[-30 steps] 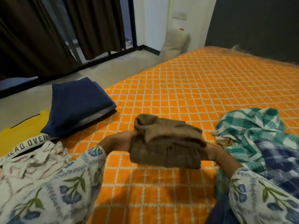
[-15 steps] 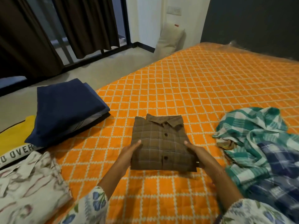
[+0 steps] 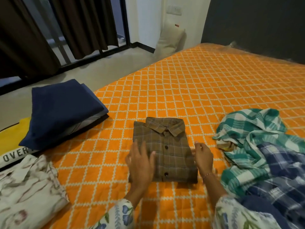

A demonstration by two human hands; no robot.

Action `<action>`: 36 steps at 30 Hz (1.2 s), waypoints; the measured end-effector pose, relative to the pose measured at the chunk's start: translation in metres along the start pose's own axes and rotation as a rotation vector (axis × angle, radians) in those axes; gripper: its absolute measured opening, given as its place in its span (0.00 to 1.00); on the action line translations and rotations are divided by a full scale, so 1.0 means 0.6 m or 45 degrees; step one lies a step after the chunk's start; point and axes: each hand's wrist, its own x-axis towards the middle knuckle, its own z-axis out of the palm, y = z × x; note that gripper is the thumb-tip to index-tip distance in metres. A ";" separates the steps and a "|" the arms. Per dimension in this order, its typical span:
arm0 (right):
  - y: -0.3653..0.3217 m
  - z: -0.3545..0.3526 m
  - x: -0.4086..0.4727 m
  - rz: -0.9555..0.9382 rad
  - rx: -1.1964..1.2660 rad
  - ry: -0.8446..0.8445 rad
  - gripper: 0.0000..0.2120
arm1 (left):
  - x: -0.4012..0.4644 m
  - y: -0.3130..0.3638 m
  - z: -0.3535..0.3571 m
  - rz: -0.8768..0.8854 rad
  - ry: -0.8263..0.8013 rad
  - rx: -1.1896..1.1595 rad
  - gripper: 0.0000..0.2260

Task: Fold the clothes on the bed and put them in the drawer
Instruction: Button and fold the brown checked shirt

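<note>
A folded brown checked shirt (image 3: 166, 146) lies collar-up, buttons showing, in the middle of the orange bed (image 3: 206, 90). My left hand (image 3: 141, 162) lies over the shirt's left edge with fingers spread and straight, blurred by motion. My right hand (image 3: 202, 156) hovers at the shirt's right edge, fingers loosely curled, holding nothing. Unfolded clothes sit to the right: a green checked garment (image 3: 250, 129) and a blue checked one (image 3: 280, 167) heaped together.
At the left lie folded items: a navy stack (image 3: 61, 108), a yellow garment with lettering (image 3: 11, 142) under it, and a cream patterned shirt (image 3: 28, 190). Beyond the bed's left edge are bare floor, dark curtains and a pillow (image 3: 170, 38) against the wall.
The shirt was held up off the bed, then laid down flat with the collar facing up. Both hands have since loosened from its sides; the left now sweeps over its left edge.
</note>
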 end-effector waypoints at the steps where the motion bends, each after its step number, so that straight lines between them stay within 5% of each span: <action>1: -0.012 0.004 0.028 0.084 0.146 -0.085 0.16 | 0.000 0.022 0.014 0.231 -0.077 0.081 0.22; 4: -0.056 0.013 0.085 0.368 0.335 -0.404 0.18 | 0.005 0.059 0.051 0.569 -0.458 0.281 0.32; 7: -0.085 0.028 0.122 0.351 0.299 -0.521 0.13 | 0.025 0.048 0.078 0.687 -0.587 0.397 0.32; 12: -0.081 0.071 0.166 0.115 0.322 -0.380 0.18 | 0.027 0.012 0.104 0.864 -0.483 0.349 0.32; 15: -0.069 0.101 0.157 0.031 0.235 -0.188 0.08 | 0.028 0.010 0.113 0.872 -0.481 0.349 0.33; 18: -0.073 0.105 0.147 -0.087 -0.063 -0.013 0.16 | 0.036 0.014 0.095 0.892 -0.510 0.266 0.32; 20: -0.078 0.097 0.133 -0.212 -0.236 0.078 0.22 | 0.043 0.018 0.080 0.769 -0.398 0.175 0.30; 23: -0.061 0.098 0.056 -0.528 -0.567 -0.075 0.31 | 0.061 0.017 0.061 0.299 -0.254 0.230 0.29; 26: -0.018 0.126 -0.017 -0.745 -0.900 -0.290 0.41 | 0.066 -0.003 0.065 0.119 -0.450 0.376 0.29; 29: -0.014 0.135 -0.008 -0.633 -0.975 -0.413 0.46 | 0.068 -0.013 0.070 0.056 -0.629 0.249 0.34; 31: -0.029 0.108 -0.009 -0.578 -0.867 -0.324 0.43 | 0.066 -0.014 0.048 -0.040 -0.484 0.114 0.37; 34: -0.026 0.047 -0.008 -0.238 -0.648 -0.079 0.40 | 0.076 -0.043 0.018 -0.569 -0.340 -0.194 0.37; 36: -0.016 0.024 -0.001 0.034 -0.576 -0.190 0.36 | 0.091 -0.076 0.016 -0.813 -0.487 -0.364 0.34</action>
